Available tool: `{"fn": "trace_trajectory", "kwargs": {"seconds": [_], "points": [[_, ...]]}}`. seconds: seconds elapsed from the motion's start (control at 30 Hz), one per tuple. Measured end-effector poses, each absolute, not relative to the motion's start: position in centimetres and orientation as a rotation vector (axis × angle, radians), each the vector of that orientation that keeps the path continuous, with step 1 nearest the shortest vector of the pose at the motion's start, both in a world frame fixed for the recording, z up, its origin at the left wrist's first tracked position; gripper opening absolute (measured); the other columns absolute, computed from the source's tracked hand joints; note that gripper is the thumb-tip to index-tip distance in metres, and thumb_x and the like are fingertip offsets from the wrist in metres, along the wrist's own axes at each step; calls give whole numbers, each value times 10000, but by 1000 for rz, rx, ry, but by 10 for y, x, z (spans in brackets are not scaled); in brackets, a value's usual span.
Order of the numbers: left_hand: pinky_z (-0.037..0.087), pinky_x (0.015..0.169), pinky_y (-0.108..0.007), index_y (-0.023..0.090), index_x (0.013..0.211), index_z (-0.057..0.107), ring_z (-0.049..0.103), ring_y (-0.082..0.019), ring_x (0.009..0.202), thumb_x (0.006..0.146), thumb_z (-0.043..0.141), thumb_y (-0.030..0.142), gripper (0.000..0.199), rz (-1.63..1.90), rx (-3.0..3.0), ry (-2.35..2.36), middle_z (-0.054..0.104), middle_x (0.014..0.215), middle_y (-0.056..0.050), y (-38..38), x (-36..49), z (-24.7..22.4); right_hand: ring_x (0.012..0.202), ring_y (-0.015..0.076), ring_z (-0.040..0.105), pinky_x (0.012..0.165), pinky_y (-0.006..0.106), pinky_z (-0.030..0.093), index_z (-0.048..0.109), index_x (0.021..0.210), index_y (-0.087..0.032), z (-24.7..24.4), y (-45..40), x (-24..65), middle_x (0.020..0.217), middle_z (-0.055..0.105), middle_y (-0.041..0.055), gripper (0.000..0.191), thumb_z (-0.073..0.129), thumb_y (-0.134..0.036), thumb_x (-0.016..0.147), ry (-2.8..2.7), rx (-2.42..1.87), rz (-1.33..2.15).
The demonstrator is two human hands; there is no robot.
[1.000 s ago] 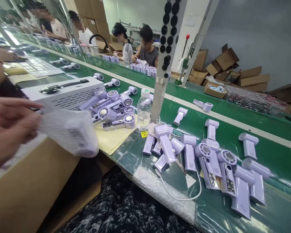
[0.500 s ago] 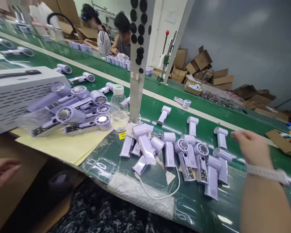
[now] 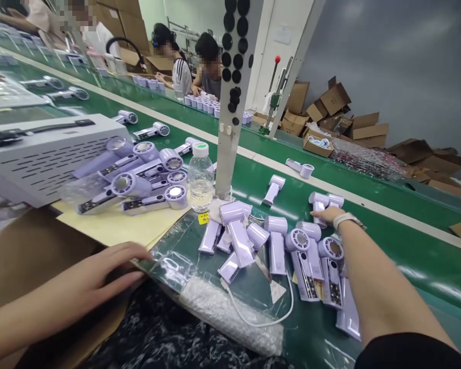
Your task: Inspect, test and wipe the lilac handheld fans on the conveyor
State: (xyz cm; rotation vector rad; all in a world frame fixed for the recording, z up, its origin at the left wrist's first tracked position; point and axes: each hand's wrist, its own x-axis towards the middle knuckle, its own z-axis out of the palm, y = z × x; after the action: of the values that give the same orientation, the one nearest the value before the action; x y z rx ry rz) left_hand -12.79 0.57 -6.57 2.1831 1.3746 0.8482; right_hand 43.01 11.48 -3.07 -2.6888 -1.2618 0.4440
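Beyond the front pile on the green work surface, my right hand [image 3: 331, 215] reaches over two lilac handheld fans lying side by side. Its fingers are bent around the nearer fan [image 3: 318, 201], and the other fan [image 3: 335, 199] shows behind the knuckles. How firmly they grip is partly hidden. At the front table edge is my left hand [image 3: 90, 282], fingers stretched out and thumb apart, holding nothing. Between my hands lies a group of lilac fans [image 3: 240, 241], some with bare circuit boards showing. A white cable [image 3: 261, 324] curls in front of them.
A clear bottle [image 3: 200, 179] stands by a metal post [image 3: 228, 128]. To the left, more fans [image 3: 128, 184] are heaped on yellow paper [image 3: 111, 220] beside a grey vented box [image 3: 42, 164]. Bubble wrap [image 3: 230, 318] lines the front edge. Other people work across the belt.
My right hand has moved left, and one fan now lies close against its neighbour. My left hand has come in from the left to the table edge. The view has shifted.
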Motion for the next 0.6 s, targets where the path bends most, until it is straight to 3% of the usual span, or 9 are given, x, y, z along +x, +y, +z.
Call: {"fn": "trace_trajectory", "kwargs": {"seconds": [0.07,0.13,0.2,0.27,0.33,0.43,0.5,0.53,0.6], "points": [[524,756,-225,301,1061,744,694,-173,878,943,631,385,184,677,1971,1185,763,1035,14,10,-98,-50,1046,272,683,915,463,561,691,1161,-122,-13,100,418,1178,697,128,297,688,-337,956,-1327,-2620,380],[527,785,-241,253,1056,740,703,-183,892,977,581,393,226,621,1816,888,768,971,-25,13,-63,-40,1008,318,695,893,458,550,741,1088,-98,0,74,397,1104,727,170,316,673,-365,934,-1393,-2520,323],[548,800,-286,212,1051,729,711,-190,843,1002,540,431,293,639,1543,651,770,901,-61,12,-25,-38,1072,354,679,912,457,539,745,1164,-121,2,40,358,1220,704,189,429,652,-451,906,-1468,-2373,255],[561,919,-364,226,1247,668,714,-247,1058,939,630,521,428,746,1184,456,759,1152,-117,9,11,-40,1229,383,603,999,491,511,723,1240,-172,-10,4,305,1457,570,165,542,698,-523,828,-1547,-2191,155],[484,1097,-419,224,1354,604,591,-310,1310,751,778,650,759,921,930,312,626,1422,-151,7,39,-44,1327,436,519,1064,587,456,746,1178,-146,-27,-29,248,1521,484,209,515,715,-509,815,-1693,-1766,-95],[525,1053,-407,181,1198,690,658,-301,1197,742,754,677,677,1082,702,347,723,1244,-133,8,50,-51,1411,472,429,1060,638,441,701,1260,-134,-49,-66,190,1564,408,261,488,666,-464,902,-1837,-1504,-206],[583,954,-387,168,1016,734,721,-280,1040,709,763,690,606,969,640,356,774,1062,-103,11,40,-57,1278,404,594,975,556,527,653,1299,-156,-61,-80,176,1411,586,244,425,581,-416,971,-1814,-1460,-38],[602,914,-386,166,942,737,736,-278,989,674,771,712,609,876,624,346,781,1018,-99,12,32,-60,1091,353,701,872,491,574,650,1258,-158,-68,-84,174,1218,701,211,363,544,-381,992,-1759,-1500,72],[621,863,-401,166,849,731,751,-286,940,632,759,765,637,745,605,334,785,994,-107,13,20,-65,714,284,716,661,403,564,658,1056,-154,-82,-85,173,821,735,122,195,557,-297,972,-1661,-1700,250]]}}
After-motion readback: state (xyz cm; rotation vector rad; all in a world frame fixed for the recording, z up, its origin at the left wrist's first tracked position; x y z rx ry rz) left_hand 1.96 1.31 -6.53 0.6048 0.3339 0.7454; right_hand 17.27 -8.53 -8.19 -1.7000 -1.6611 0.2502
